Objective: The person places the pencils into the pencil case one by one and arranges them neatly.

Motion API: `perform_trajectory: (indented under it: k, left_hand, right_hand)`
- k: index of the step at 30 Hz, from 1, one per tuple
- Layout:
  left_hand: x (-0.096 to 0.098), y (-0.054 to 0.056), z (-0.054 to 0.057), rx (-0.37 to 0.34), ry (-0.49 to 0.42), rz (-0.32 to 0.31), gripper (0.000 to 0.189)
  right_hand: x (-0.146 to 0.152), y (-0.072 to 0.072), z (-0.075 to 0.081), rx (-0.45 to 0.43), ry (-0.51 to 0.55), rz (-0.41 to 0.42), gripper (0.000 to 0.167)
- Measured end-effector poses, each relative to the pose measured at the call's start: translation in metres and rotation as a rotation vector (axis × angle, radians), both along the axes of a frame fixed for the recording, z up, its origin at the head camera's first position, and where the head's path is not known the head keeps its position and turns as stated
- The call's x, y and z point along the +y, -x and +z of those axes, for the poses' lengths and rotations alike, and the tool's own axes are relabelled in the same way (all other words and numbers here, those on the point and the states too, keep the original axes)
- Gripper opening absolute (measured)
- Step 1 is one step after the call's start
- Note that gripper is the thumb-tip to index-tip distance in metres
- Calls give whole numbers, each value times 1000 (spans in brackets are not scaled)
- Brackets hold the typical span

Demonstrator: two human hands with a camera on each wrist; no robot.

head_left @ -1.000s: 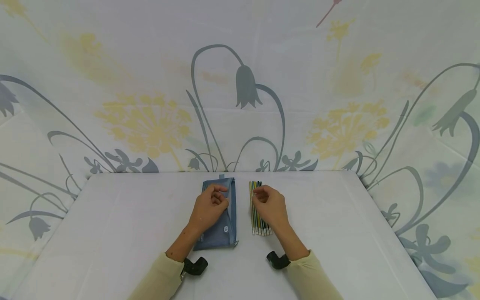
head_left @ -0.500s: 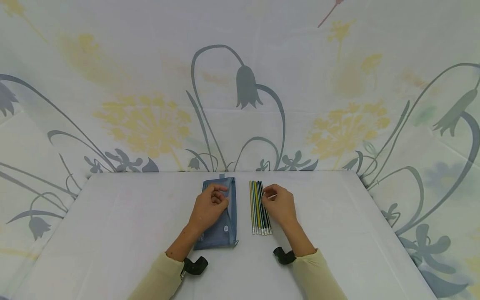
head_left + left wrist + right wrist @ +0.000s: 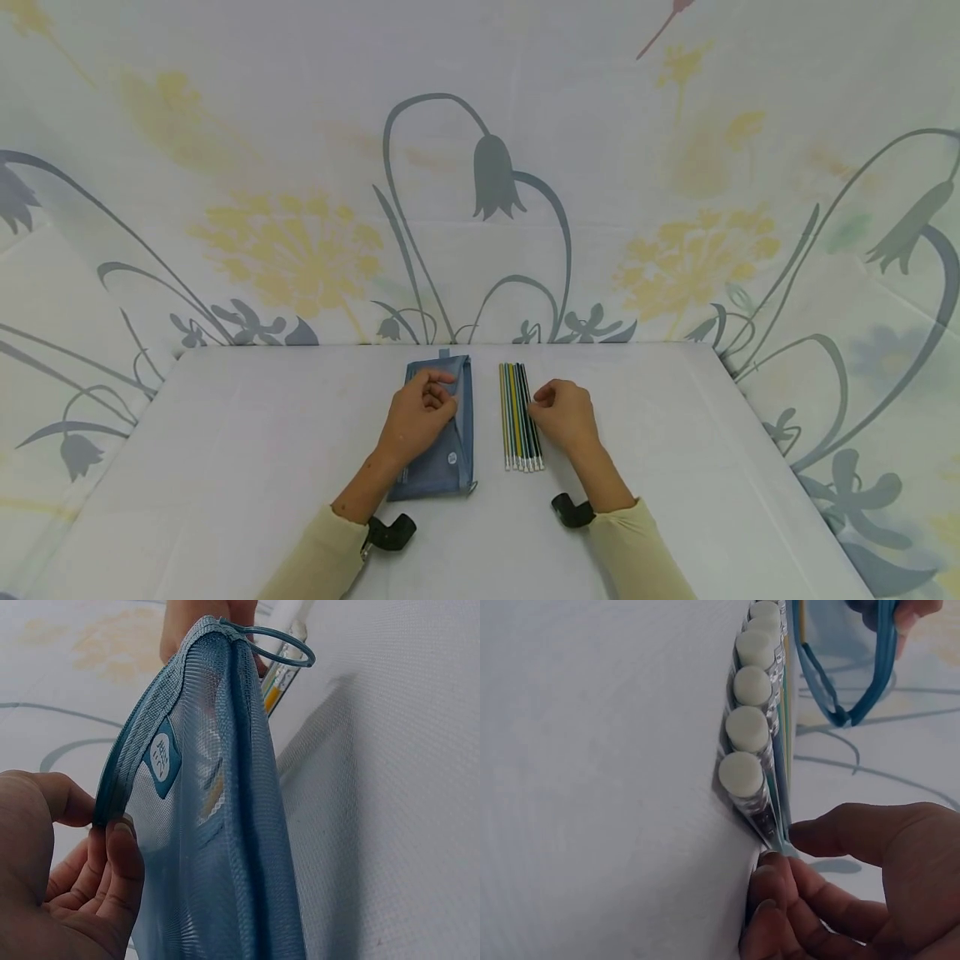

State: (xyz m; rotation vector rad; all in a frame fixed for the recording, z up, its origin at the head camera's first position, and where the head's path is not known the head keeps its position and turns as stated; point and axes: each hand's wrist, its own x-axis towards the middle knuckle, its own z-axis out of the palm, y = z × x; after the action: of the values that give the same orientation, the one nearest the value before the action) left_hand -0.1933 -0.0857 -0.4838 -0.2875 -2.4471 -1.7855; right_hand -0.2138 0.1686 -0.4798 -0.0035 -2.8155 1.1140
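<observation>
A blue mesh pencil case (image 3: 438,477) lies upright-lengthwise left of centre. Over it, my left hand (image 3: 412,421) pinches its zippered edge (image 3: 120,769) between thumb and fingers, lifting that side, as the left wrist view shows. Several striped pencils (image 3: 516,417) lie side by side to the right of the case, white erasers (image 3: 753,686) towards me. My right hand (image 3: 567,419) is at the right side of this row. In the right wrist view its thumb and curled fingertips close on the shaft of the end pencil (image 3: 742,775); the contact point is partly hidden.
The white table (image 3: 285,450) ends at a flower-printed cloth (image 3: 337,167) behind and at both sides. A loop (image 3: 289,646) hangs from the case's corner. Black camera mounts (image 3: 392,532) sit on both wrists below pale yellow sleeves (image 3: 318,550).
My right hand has moved from over the pencils to the right side of the row, then slightly nearer to me. The left hand and the pencil case stay in place.
</observation>
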Motion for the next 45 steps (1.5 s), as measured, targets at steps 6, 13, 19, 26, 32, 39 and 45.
perform_trajectory:
  k: [6,13,19,26,32,39,45]
  left_hand:
    - [-1,0,-1,-3,-6,-2,29]
    - [-1,0,-1,2,-12,-7,28]
    - [-1,0,-1,6,-10,-6,29]
    - [-1,1,-2,3,-14,-4,29]
    - [-1,0,-1,-2,-20,-7,29]
    - [-1,-1,1,-7,-13,-5,31]
    - [0,0,0,-11,-9,-9,31]
  right_hand:
    - [1,0,0,-24,-53,-5,10]
    - [-1,-3,2,-73,-105,-32,19]
    - [-3,-4,1,-112,-194,-54,24]
    - [-2,-5,-1,-114,-194,-56,27]
    - [-2,-6,2,-114,-168,-44,32]
    - [-4,-8,10,-113,-112,-14,31]
    - [-7,-9,14,-128,-65,14,30]
